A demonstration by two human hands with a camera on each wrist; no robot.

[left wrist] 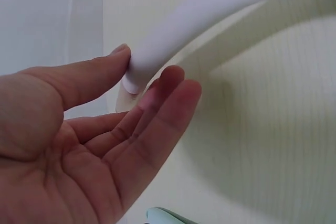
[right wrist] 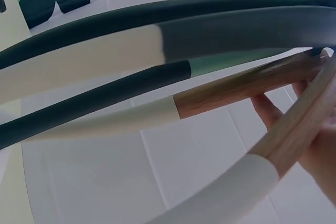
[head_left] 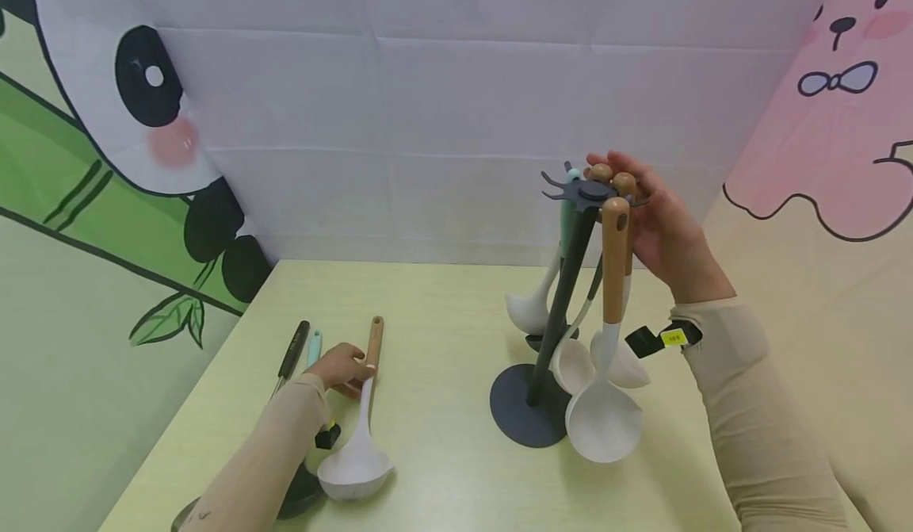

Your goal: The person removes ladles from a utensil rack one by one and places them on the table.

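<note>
My left hand (head_left: 342, 369) is at the neck of a ladle (head_left: 357, 468) with a white bowl and wooden handle, which lies on the table. In the left wrist view the thumb touches the white neck (left wrist: 178, 35), and loosely bent fingers lie across from it. My right hand (head_left: 666, 227) reaches up behind a dark utensil stand (head_left: 536, 405), its extended fingers against the tops of wooden handles (head_left: 615, 258). From the stand hang a white ladle (head_left: 605, 421) and several other utensils. In the right wrist view, the wooden handles (right wrist: 226, 90) partly hide the hand.
Left of the ladle lie a black-handled utensil (head_left: 294, 350) and one with a mint-green handle (head_left: 315, 347), partly hidden by my left arm. A dark utensil head (head_left: 301, 492) shows near the front. A printed cloth (head_left: 464, 104) rises behind the pale table (head_left: 442, 357).
</note>
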